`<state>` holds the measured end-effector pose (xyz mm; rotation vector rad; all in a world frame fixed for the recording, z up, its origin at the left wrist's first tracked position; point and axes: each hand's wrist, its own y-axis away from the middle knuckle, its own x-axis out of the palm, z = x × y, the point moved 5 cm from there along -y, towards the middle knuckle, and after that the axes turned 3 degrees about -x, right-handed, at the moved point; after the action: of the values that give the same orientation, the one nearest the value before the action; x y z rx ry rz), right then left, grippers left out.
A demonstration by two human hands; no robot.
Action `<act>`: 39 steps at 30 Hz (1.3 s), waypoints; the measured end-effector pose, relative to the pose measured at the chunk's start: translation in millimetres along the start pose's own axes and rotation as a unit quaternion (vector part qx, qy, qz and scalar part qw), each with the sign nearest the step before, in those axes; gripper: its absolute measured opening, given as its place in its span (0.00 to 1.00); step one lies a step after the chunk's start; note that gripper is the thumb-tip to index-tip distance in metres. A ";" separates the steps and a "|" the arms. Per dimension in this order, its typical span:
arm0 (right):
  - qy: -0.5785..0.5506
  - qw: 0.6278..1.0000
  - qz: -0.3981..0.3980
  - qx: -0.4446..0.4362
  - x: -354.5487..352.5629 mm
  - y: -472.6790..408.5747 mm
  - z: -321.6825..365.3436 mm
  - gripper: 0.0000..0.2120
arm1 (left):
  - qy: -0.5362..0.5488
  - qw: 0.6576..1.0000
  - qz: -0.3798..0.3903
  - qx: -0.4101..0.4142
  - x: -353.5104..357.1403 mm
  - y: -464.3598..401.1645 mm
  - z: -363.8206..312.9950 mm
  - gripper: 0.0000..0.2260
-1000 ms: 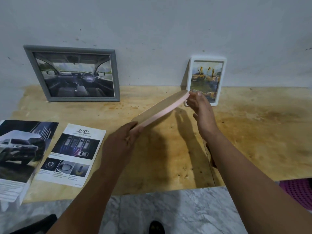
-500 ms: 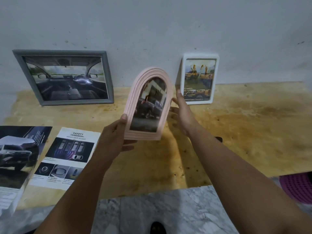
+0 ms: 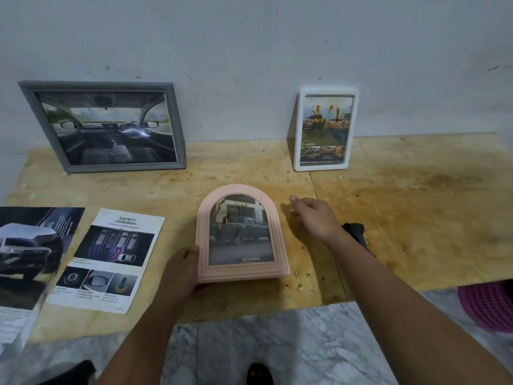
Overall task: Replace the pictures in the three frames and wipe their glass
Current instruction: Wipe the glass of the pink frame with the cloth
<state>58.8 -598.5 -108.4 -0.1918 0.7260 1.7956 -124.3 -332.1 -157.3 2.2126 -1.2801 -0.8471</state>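
A pink arched frame with a dark truck picture faces up at me over the wooden table's front middle. My left hand grips its lower left corner, thumb on the rim. My right hand hovers just right of the frame, fingers loosely apart, holding nothing. A grey frame with a car-interior picture leans on the wall at the back left. A white frame with a yellow-truck picture leans on the wall at the back right.
A safety leaflet and a car brochure lie at the front left. A dark object sits partly hidden behind my right wrist. A purple basket is on the marble floor at the right.
The pink frame was turned from edge-on to face me, then lowered toward the table. My right hand let go of it and moved off to the right.
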 end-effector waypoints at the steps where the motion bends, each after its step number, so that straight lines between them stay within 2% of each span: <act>1: 0.033 0.999 -0.025 -0.017 -12.2 1.3 -1.0 0.21 | -0.041 0.999 -0.019 0.017 -1.2 -0.7 -0.9 0.14; 4: 0.121 0.988 -0.094 -0.024 -51.7 16.5 -8.1 0.17 | -0.116 0.990 -0.061 0.059 -3.8 -1.5 -0.8 0.12; 6: 0.194 0.973 -0.129 0.002 -75.7 26.1 -21.7 0.18 | -0.162 0.979 -0.084 0.090 -6.9 1.0 0.7 0.12; 8: 0.248 0.958 -0.133 0.054 -92.2 33.5 -40.8 0.26 | -0.213 0.967 -0.099 0.095 -11.9 2.2 4.4 0.13; 11: 0.264 0.949 -0.054 0.162 -94.5 42.5 -73.8 0.48 | -0.268 0.951 -0.111 0.107 -18.2 3.8 6.4 0.12; 12: 0.259 0.949 -0.031 0.179 -90.2 46.7 -80.5 0.51 | -0.280 0.946 -0.114 0.117 -19.3 5.2 5.5 0.12; 13: 0.257 0.950 -0.025 0.175 -87.1 48.4 -86.6 0.51 | -0.292 0.940 -0.118 0.130 -20.0 6.5 4.6 0.12; 16: 0.242 0.958 -0.063 0.140 -85.1 50.2 -93.9 0.37 | -0.310 0.929 -0.129 0.155 -21.3 12.1 0.9 0.11; 18: 0.173 0.973 -0.082 0.132 -87.2 53.0 -92.6 0.31 | -0.312 0.927 -0.131 0.163 -21.6 13.6 -0.4 0.10; 21: -0.050 0.985 -0.089 0.137 -89.0 59.3 -88.9 0.20 | -0.303 0.925 -0.134 0.186 -21.7 11.7 -3.0 0.09; 23: -0.228 0.958 -0.079 0.155 -85.1 64.1 -83.6 0.15 | -0.294 0.921 -0.143 0.214 -23.0 9.3 -7.9 0.09; 26: -0.458 0.874 -0.018 0.162 -67.5 67.5 -66.1 0.17 | -0.284 0.914 -0.155 0.245 -24.4 3.6 -17.8 0.11; 29: -0.532 0.829 0.068 0.159 -42.7 65.6 -45.8 0.22 | -0.266 0.911 -0.154 0.275 -25.7 -7.7 -23.6 0.15; 32: -0.566 0.790 0.143 0.186 -12.6 63.8 -30.9 0.22 | -0.314 0.882 -0.129 0.327 -25.3 -19.8 -22.8 0.22; 36: -0.564 0.773 0.174 0.233 22.4 62.4 -23.2 0.22 | -0.393 0.839 -0.136 0.352 -26.8 -24.0 -5.2 0.26; 39: -0.567 0.746 0.247 0.247 48.8 62.2 -18.3 0.22 | -0.393 0.837 -0.133 0.356 -27.7 -23.5 3.4 0.29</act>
<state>-19.0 -580.3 -122.5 1.4667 0.2983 1.6953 -123.1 -297.0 -166.9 2.7719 -1.9166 -1.7511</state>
